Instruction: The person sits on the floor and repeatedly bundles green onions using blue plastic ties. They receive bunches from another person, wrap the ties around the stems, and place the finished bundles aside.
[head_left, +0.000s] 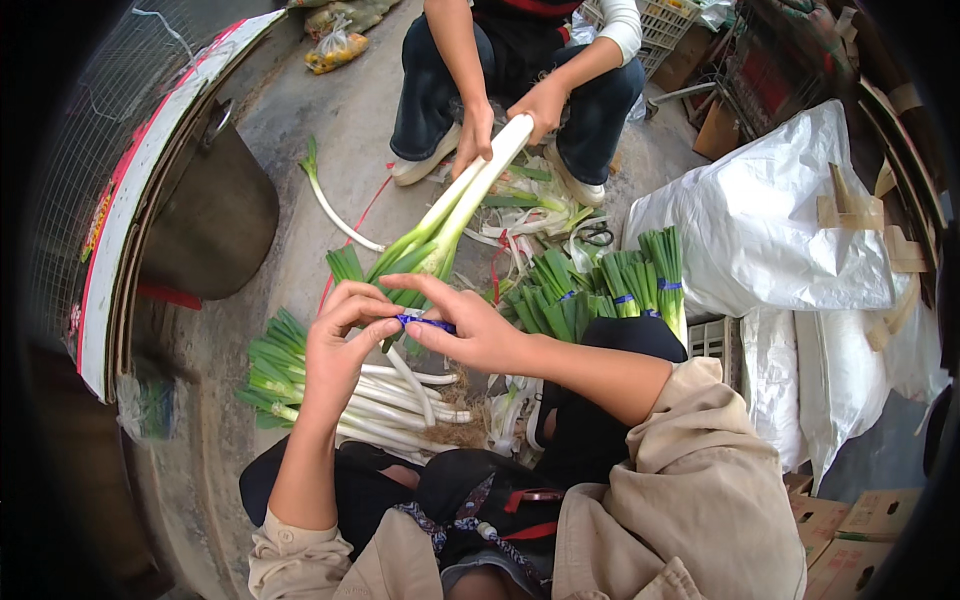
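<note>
Between my two hands is a blue tape strip (426, 324), pinched by the thumb and fingers of my left hand (346, 337) and lying against the thumb of my right hand (469, 330). Just beyond, another person's hands (510, 124) hold large leeks or Chinese onions (469, 191) by their white ends, the green ends pointing toward my hands. Below my hands, a pile of untied stalks (390, 409) with roots lies on the ground. Right of my right hand stand green-topped bundles (626, 281), some bound with blue bands.
A large metal pot (214, 217) stands at the left behind a cardboard edge (124, 217). White sacks (765, 217) fill the right side, with cartons (862, 540) below. Peeled leaves (536, 199) and black-handled scissors (598, 234) lie near the other person's feet. One loose stalk (334, 206) lies left.
</note>
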